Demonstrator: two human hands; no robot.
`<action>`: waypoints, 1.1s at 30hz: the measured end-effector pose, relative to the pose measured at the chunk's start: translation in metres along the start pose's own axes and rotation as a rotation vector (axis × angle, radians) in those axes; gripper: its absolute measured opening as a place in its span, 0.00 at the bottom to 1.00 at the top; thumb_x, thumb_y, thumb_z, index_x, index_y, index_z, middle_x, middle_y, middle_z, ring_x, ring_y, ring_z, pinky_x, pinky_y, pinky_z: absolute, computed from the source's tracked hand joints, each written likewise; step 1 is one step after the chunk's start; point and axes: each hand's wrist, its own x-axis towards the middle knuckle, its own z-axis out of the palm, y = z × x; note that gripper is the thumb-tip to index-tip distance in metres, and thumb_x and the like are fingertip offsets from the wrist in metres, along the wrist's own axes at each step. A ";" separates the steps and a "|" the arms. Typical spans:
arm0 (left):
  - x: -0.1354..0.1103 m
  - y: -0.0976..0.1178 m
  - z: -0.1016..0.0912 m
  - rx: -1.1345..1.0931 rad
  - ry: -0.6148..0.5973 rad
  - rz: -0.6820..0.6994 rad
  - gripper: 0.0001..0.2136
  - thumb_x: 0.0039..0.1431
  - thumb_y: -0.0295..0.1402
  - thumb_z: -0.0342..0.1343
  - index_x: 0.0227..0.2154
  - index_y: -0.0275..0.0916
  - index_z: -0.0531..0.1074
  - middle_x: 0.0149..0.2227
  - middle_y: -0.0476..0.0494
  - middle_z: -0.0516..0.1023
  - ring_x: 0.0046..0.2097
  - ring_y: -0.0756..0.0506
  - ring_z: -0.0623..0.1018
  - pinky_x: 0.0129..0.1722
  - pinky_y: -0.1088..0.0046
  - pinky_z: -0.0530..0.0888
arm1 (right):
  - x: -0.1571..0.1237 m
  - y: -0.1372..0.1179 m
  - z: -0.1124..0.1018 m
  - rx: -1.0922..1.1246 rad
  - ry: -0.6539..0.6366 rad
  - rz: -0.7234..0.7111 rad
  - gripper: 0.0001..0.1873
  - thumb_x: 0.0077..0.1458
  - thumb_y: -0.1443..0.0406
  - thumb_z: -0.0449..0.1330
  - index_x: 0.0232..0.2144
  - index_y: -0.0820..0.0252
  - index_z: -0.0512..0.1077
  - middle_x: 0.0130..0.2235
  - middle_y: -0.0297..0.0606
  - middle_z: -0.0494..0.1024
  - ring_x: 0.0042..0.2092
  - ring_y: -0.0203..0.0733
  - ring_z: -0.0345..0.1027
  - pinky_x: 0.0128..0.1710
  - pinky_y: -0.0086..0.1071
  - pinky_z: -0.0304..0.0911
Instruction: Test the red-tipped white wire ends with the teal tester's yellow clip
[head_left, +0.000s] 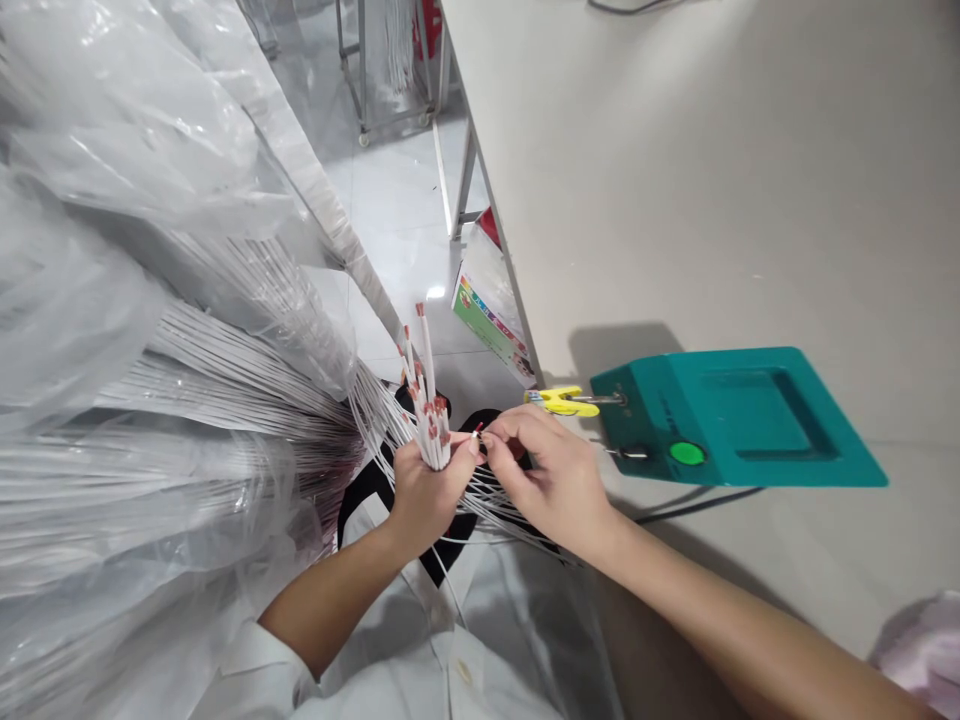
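My left hand [429, 492] is closed around a bundle of white cables [429, 440], whose reddish-brown ends stick up above the fist. Thumb and fingertips of that hand meet my right hand [551, 480] at one cable end [478, 431], a small red and white tip. My right hand pinches this tip between thumb and forefinger. The lengths of cable hang down across my lap below both hands. Just beyond the right hand stands a teal device [720, 420] with a green round button and a yellow clip [562, 401] on one lead.
Large bundles of white cables in clear plastic [225, 370] fill the left side, along a wrapped rail [322, 200]. The grey table [675, 200] lies at the right. A printed box [491, 300] stands on the floor beside it, with a wheeled metal rack [364, 70] farther back.
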 end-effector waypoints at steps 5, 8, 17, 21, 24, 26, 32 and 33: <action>0.003 -0.006 -0.005 -0.020 0.012 -0.033 0.10 0.50 0.36 0.56 0.22 0.34 0.74 0.12 0.54 0.63 0.16 0.55 0.60 0.18 0.77 0.58 | -0.005 0.005 -0.010 -0.072 -0.067 -0.141 0.06 0.53 0.72 0.53 0.32 0.58 0.66 0.31 0.39 0.71 0.33 0.37 0.66 0.30 0.30 0.63; 0.003 -0.007 -0.006 -0.019 0.015 -0.037 0.11 0.51 0.37 0.56 0.24 0.34 0.75 0.14 0.52 0.67 0.16 0.55 0.61 0.17 0.77 0.58 | -0.005 0.005 -0.015 -0.009 0.016 0.036 0.06 0.55 0.70 0.52 0.32 0.57 0.67 0.31 0.37 0.72 0.35 0.38 0.67 0.36 0.33 0.64; 0.002 -0.003 -0.011 0.032 -0.186 0.045 0.08 0.50 0.35 0.56 0.25 0.35 0.75 0.12 0.55 0.60 0.16 0.55 0.59 0.17 0.77 0.57 | -0.001 0.002 -0.008 0.081 -0.094 0.008 0.08 0.57 0.70 0.52 0.33 0.58 0.71 0.31 0.39 0.76 0.33 0.37 0.70 0.31 0.30 0.68; 0.001 -0.005 -0.015 0.081 -0.234 0.082 0.07 0.52 0.33 0.54 0.26 0.37 0.76 0.19 0.49 0.72 0.20 0.52 0.66 0.21 0.76 0.62 | -0.004 0.006 -0.010 -0.279 -0.088 -0.282 0.09 0.54 0.72 0.52 0.33 0.61 0.71 0.32 0.42 0.76 0.31 0.39 0.70 0.29 0.30 0.65; 0.000 -0.008 -0.013 0.154 -0.159 0.135 0.07 0.53 0.32 0.53 0.28 0.38 0.76 0.27 0.46 0.77 0.29 0.48 0.74 0.31 0.73 0.69 | -0.002 0.004 -0.012 -0.414 -0.128 -0.241 0.08 0.53 0.71 0.51 0.29 0.62 0.71 0.28 0.40 0.75 0.28 0.38 0.67 0.26 0.30 0.59; -0.002 -0.011 -0.011 0.221 -0.095 0.190 0.07 0.54 0.30 0.53 0.29 0.37 0.76 0.30 0.44 0.78 0.34 0.46 0.76 0.37 0.71 0.70 | 0.002 0.000 -0.013 -0.275 -0.203 -0.024 0.10 0.54 0.69 0.50 0.25 0.61 0.70 0.25 0.39 0.73 0.26 0.36 0.65 0.24 0.29 0.56; -0.004 -0.017 -0.007 0.272 -0.009 0.309 0.06 0.51 0.25 0.52 0.28 0.35 0.75 0.29 0.43 0.78 0.33 0.47 0.76 0.37 0.72 0.71 | 0.006 -0.003 -0.010 0.852 -0.461 0.899 0.19 0.45 0.51 0.59 0.19 0.60 0.63 0.17 0.26 0.58 0.15 0.27 0.47 0.14 0.26 0.45; -0.004 -0.016 -0.007 0.262 -0.007 0.304 0.06 0.51 0.26 0.52 0.28 0.35 0.75 0.28 0.44 0.78 0.32 0.47 0.76 0.35 0.72 0.71 | 0.004 -0.003 -0.008 0.968 -0.463 0.982 0.21 0.41 0.50 0.61 0.19 0.60 0.63 0.17 0.25 0.58 0.15 0.26 0.46 0.14 0.25 0.44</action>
